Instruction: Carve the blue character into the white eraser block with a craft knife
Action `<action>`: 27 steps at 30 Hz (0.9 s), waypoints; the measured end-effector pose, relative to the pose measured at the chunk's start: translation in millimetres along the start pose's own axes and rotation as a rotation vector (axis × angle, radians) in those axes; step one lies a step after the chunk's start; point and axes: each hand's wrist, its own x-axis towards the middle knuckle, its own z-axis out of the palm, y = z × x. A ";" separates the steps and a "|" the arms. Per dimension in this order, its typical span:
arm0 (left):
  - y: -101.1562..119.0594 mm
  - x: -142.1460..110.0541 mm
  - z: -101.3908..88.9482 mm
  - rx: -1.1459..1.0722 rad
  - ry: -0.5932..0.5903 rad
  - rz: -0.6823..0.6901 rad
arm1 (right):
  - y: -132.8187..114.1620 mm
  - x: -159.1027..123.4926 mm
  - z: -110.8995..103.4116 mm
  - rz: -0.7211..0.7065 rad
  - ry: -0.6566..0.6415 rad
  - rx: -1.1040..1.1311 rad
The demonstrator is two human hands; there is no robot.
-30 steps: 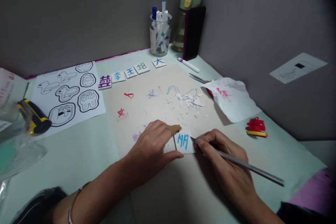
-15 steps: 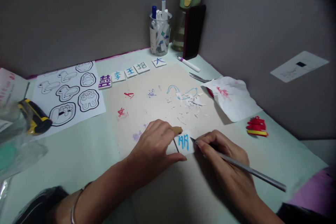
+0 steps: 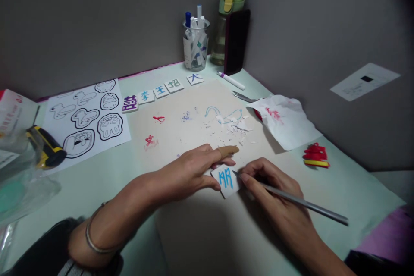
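Note:
A small white carving block [image 3: 230, 185] with a blue character drawn on it lies on the beige board [image 3: 190, 224], turned at an angle. My left hand [image 3: 194, 168] holds its left and far edges between the thumb and bent fingers. The index finger, wrapped in a tan bandage, stretches out past the block. My right hand [image 3: 278, 189] is closed like a pen grip around a slim metal craft knife [image 3: 304, 202]. The knife's tip is at the block's right side, close to the blue strokes; whether it cuts in I cannot tell. White shavings [image 3: 239, 125] lie beyond the hands.
Several carved blocks [image 3: 161, 91] stand in a row at the back, near a jar of markers [image 3: 196, 47] and a green bottle [image 3: 218, 39]. Scissors [image 3: 242, 96] and a stained tissue [image 3: 287, 125] lie right. Printed drawings [image 3: 119, 133] and a yellow-black cutter [image 3: 48, 148] lie left.
The block has turned and shows more of its face. My left hand has shifted its grip, with the bandaged finger now stretched to the right. The knife stays near the block's right side.

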 end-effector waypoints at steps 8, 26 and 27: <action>-3.2 0.6 2.4 -0.064 0.032 -0.019 | 0.3 -1.6 -2.5 0.069 0.009 0.022; -4.7 -0.7 7.7 0.018 0.070 -0.018 | -7.5 1.5 -7.2 0.158 -0.029 0.058; -5.0 -0.7 7.9 0.019 0.072 -0.020 | -7.6 1.8 -6.9 0.160 -0.027 0.053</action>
